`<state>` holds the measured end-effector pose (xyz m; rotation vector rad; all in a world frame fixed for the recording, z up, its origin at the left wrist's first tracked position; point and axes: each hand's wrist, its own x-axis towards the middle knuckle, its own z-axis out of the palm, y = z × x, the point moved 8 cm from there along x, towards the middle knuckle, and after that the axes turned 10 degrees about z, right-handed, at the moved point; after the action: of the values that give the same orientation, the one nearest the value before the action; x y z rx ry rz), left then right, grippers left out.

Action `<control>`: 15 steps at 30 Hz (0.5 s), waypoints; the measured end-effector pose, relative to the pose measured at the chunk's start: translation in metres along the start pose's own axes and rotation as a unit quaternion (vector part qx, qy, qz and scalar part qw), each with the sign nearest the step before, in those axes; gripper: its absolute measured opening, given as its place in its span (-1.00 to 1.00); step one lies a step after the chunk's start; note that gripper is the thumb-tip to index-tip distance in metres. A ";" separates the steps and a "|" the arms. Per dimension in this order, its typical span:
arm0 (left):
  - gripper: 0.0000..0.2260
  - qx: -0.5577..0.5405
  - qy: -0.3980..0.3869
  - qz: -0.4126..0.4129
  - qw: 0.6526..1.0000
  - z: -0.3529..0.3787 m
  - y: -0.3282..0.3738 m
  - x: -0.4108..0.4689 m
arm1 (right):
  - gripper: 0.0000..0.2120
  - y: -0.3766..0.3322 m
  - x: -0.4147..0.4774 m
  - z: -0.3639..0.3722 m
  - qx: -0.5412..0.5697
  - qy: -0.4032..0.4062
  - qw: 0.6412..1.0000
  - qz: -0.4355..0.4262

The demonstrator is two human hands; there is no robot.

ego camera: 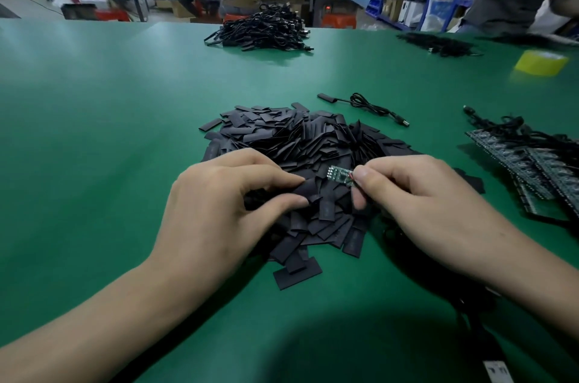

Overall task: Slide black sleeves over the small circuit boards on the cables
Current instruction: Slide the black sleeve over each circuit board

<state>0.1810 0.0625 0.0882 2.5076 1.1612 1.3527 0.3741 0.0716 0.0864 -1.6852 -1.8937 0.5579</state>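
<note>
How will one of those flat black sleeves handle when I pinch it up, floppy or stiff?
Probably light: the sleeves lie flat, stacked loosely in a pile. Likely bendy, not stiff, since some near the top stand bowed or creased. Pushed, one would probably slide and drag neighbours; the left hand pinches among loose ones.

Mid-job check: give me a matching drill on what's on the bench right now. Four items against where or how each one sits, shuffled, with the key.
Items:
1. circuit board
2. tape roll
3. sleeve pile
4. single cable

States:
A. yellow, at the far right of the table
B. pinched by the right hand
C. lying alone just beyond the heap
D. black, mid-table, with the left hand pinching a sleeve from it

Pairs: 1-B, 2-A, 3-D, 4-C
</note>
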 end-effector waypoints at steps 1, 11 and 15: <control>-0.82 -0.002 0.005 -0.003 1.000 -0.001 -0.001 0.000 | -0.61 0.001 0.001 0.002 -0.010 -0.013 1.000 0.002; -0.85 0.001 0.005 0.001 1.000 -0.001 -0.001 0.000 | -0.62 0.000 -0.001 0.011 0.059 -0.078 0.995 0.002; -0.84 0.003 -0.001 0.002 1.000 0.001 0.001 0.000 | -0.62 -0.002 -0.003 0.013 0.041 -0.082 0.996 -0.007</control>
<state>0.1818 0.0619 0.0878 2.5163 1.1628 1.3484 0.3644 0.0690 0.0775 -1.6141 -1.9669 0.7796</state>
